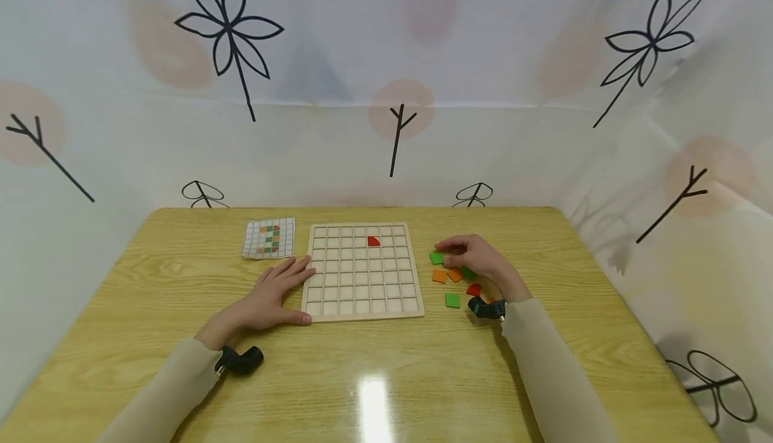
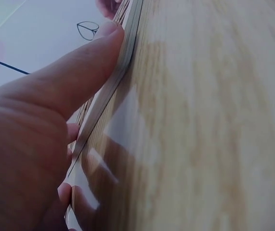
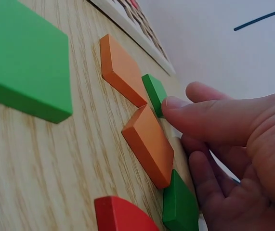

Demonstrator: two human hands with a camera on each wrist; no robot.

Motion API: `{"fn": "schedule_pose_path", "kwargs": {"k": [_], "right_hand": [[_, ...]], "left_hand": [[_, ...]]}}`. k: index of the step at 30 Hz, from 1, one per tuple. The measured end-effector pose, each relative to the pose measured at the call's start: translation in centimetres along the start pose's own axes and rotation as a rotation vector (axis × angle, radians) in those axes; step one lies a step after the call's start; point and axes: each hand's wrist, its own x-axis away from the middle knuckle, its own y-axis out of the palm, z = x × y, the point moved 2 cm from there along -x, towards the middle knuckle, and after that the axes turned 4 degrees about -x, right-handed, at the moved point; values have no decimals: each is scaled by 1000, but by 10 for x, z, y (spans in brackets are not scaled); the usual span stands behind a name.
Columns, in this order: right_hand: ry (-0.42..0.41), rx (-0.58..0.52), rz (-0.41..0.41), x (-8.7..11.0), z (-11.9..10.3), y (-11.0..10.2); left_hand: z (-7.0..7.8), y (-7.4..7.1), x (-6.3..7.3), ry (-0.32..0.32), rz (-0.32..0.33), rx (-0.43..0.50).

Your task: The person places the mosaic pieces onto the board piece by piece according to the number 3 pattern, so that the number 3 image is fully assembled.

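A pale wooden grid board [image 1: 368,317] lies on the table with a red quarter-round tile [image 1: 374,241] in one upper cell. My left hand [image 1: 272,299] rests at the board's left edge, fingers spread on the rim and thumb [image 2: 86,60] at the near corner. On the right, my right hand [image 1: 477,258] is low over loose tiles, its thumb and forefinger apart around a green square tile [image 1: 436,258]. The thumb tip overlaps that green tile [image 3: 153,91] in the right wrist view; contact is unclear. Close by lie orange tiles [image 3: 149,147] and a darker green tile [image 3: 179,202].
A pattern card [image 1: 268,238] with coloured cells lies left of the board. Another green square tile [image 1: 452,301] and a red quarter-round tile [image 1: 474,290] lie nearer me. A patterned cloth [image 1: 338,154] stands behind the table.
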Motion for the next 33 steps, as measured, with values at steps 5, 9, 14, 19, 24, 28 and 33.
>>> {"fn": "schedule_pose_path", "kwargs": {"k": [5,9,14,19,24,28,33], "right_hand": [[14,-4,12,-2,1,1],[30,-12,19,-4,6,2],[56,-2,31,-4,5,4],[71,4,41,-5,6,5],[63,28,48,-6,6,5],[69,36,60,-6,4,6],[77,40,78,-6,0,8]], "left_hand": [[1,-1,1,-6,-4,-1],[1,0,1,-7,-3,-3],[3,-1,1,-2,4,0],[2,0,2,-2,10,0],[2,1,2,13,20,-4],[3,0,1,2,10,1],[3,0,1,0,8,-6]]}}
